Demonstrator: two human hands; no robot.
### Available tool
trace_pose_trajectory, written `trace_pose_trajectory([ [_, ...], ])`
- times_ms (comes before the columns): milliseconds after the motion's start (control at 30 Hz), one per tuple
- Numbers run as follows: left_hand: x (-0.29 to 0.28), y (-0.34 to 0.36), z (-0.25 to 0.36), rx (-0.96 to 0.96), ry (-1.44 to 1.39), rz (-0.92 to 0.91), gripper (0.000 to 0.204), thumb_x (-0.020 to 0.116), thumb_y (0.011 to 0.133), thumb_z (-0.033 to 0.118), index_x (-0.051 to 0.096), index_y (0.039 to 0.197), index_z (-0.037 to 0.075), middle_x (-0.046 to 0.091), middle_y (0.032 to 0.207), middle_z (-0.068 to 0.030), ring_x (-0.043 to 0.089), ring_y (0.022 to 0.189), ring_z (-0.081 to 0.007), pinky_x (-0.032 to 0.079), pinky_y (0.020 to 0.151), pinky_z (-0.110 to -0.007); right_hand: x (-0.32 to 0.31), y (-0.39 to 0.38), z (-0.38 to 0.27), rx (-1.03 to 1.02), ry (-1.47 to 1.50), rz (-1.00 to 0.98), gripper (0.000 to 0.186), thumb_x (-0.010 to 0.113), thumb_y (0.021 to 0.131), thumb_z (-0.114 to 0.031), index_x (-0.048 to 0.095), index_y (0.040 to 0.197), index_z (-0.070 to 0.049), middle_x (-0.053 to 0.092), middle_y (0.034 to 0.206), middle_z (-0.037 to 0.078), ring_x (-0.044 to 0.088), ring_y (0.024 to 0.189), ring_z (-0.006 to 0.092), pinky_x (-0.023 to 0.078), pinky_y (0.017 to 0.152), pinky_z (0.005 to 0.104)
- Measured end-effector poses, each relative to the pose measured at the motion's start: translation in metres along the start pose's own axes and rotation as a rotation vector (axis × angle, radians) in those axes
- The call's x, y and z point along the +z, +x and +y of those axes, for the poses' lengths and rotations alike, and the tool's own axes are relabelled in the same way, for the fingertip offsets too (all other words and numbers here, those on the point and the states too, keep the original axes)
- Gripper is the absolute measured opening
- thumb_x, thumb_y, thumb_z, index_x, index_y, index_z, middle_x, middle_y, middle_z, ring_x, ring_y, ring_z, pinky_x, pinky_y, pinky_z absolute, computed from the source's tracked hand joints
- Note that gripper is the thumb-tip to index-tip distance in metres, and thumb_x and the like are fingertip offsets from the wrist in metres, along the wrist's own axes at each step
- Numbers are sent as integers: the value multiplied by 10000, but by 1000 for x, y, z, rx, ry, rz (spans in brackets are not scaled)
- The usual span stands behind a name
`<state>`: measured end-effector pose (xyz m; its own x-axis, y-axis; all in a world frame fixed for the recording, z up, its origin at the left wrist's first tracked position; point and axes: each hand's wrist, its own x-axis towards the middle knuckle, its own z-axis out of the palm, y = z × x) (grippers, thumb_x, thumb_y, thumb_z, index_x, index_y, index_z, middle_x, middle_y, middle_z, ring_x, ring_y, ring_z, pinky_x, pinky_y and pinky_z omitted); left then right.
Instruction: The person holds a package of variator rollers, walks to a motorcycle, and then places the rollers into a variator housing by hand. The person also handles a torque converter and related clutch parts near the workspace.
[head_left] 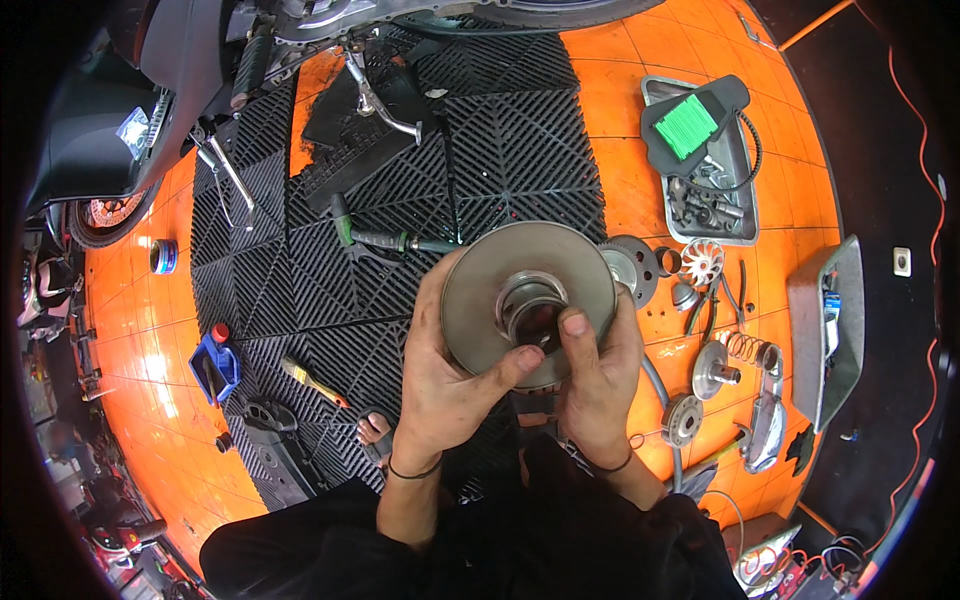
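Note:
Between my two hands I hold a round grey metal pulley disc [470, 310], its flat face turned up toward me. A raised collar with a dark bore sits at its middle. My left hand [440, 370] wraps the disc's left rim, thumb lying across the face below the collar. From the right, my right hand [605, 385] grips the other rim, its thumb at the collar's lower right edge. The fingers under the disc are hidden. Just beyond it lies a green-handled tool [375, 238] on the black mat.
Loose parts lie on the orange floor at right: a coil spring [745, 347], a shafted disc [712, 372], a finned fan wheel [702, 262]. Behind them stands a metal tray [740, 230] under a green air filter [686, 127]. A brush [312, 380] and blue bottle [215, 368] are left.

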<state>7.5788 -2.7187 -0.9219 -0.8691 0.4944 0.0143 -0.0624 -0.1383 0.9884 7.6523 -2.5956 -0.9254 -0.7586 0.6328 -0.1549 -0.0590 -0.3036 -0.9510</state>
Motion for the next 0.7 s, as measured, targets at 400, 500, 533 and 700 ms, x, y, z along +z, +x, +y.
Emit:
trace_pose_trajectory([
  [400, -1, -1, 19, 86, -11, 24, 889, 848, 756, 55, 304, 1447, -72, 498, 1344, -183, 539, 1252, -260, 459, 1057, -386, -7, -3, -28, 177, 218, -317, 717, 721, 874, 35, 297, 1452, 49, 463, 1379, 140, 481, 1311, 218, 429, 1096, 368],
  [500, 1, -2, 18, 98, 20, 30, 880, 839, 762, 51, 300, 1446, -75, 490, 1342, -183, 538, 1249, -259, 457, 1056, -384, -8, -4, -18, 80, 214, -324, 721, 726, 877, 23, 293, 1453, 51, 469, 1374, 141, 476, 1315, 218, 423, 1102, 365],
  [533, 2, -3, 17, 97, 17, 31, 876, 837, 764, 49, 300, 1446, -75, 487, 1342, -182, 538, 1248, -258, 456, 1057, -384, -8, -5, -20, 116, 227, -306, 720, 725, 878, 22, 293, 1453, 51, 470, 1375, 143, 477, 1314, 219, 424, 1100, 366],
  [700, 3, -2, 18, 93, 21, 2, 889, 845, 759, 54, 301, 1451, -68, 483, 1347, -175, 534, 1252, -250, 450, 1067, -379, -7, -6, -23, 34, 195, -277, 699, 715, 886, 19, 295, 1443, 51, 471, 1374, 154, 494, 1294, 225, 436, 1085, 366],
])
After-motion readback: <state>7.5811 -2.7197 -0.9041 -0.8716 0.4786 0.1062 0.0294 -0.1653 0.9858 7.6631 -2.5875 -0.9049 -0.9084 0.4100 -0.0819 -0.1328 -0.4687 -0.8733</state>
